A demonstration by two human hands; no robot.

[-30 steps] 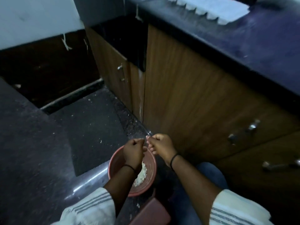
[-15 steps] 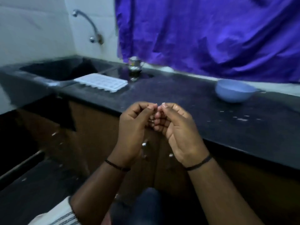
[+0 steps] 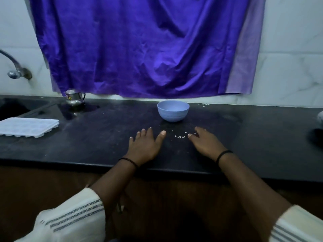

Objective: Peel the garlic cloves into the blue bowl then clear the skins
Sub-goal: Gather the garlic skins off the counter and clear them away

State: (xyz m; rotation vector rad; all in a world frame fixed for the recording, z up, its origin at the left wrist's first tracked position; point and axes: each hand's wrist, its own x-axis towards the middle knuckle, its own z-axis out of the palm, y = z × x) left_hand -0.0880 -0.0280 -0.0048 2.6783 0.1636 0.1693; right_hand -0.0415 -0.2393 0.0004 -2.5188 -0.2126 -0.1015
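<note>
A blue bowl (image 3: 173, 110) stands on the black counter (image 3: 97, 142), near the back under a purple cloth; its inside is hidden from this angle. Small pale bits of garlic skin (image 3: 180, 136) lie scattered in front of the bowl. My left hand (image 3: 144, 145) lies flat on the counter with fingers spread, left of the skins. My right hand (image 3: 205, 142) rests flat to their right, its thumb tip close to the bits. Neither hand holds anything.
A white ice tray (image 3: 26, 126) lies at the left, beside a dark sink (image 3: 12, 107) with a wall tap (image 3: 15, 67). A small steel pot (image 3: 75, 99) stands at the back left. More skin flecks (image 3: 203, 104) sit by the wall. The purple cloth (image 3: 139, 46) hangs behind.
The view rose from the floor and a reddish bowl of skins to the counter. Both hands, earlier pinched together in front of me, now lie flat on the counter.
</note>
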